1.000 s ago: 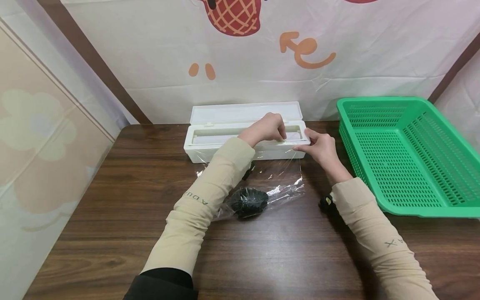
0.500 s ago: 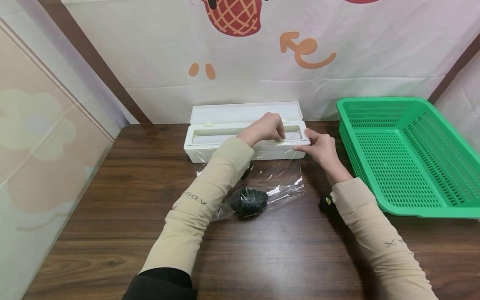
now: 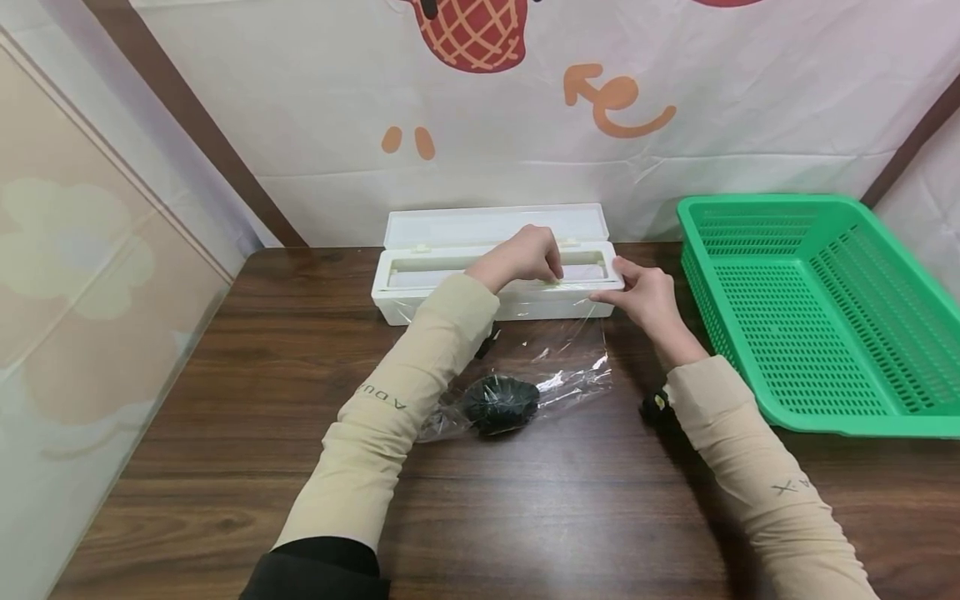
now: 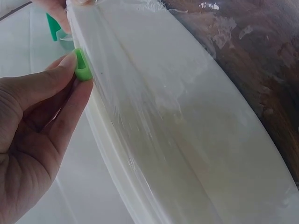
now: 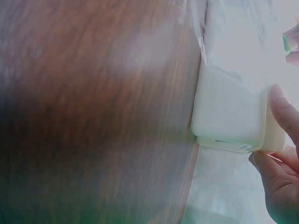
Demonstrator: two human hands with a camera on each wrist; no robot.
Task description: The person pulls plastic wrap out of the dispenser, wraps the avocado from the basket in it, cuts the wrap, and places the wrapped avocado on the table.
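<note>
A white cling film dispenser box (image 3: 394, 307) stands at the back of the table, its lid (image 3: 487, 223) raised behind. My left hand (image 3: 521, 255) reaches over its front rim. In the left wrist view, thumb and fingers pinch a small green slide cutter (image 4: 83, 68) on the box's edge. My right hand (image 3: 647, 300) grips the box's right end between thumb and fingers. Clear cling film (image 3: 573, 379) drapes down the front onto the table. A dark green, lumpy thing (image 3: 501, 405) lies in the film; its kind cannot be told.
A green plastic basket (image 3: 840, 421) stands on the right, beside my right forearm. The wooden table (image 3: 225, 467) meets a printed cloth backdrop (image 3: 315, 192) just behind the box. My left sleeve covers part of the film.
My left hand has slid a little to the left along the box's front rim. My right hand keeps its grip on the right end; the box and the dark thing stay put.
</note>
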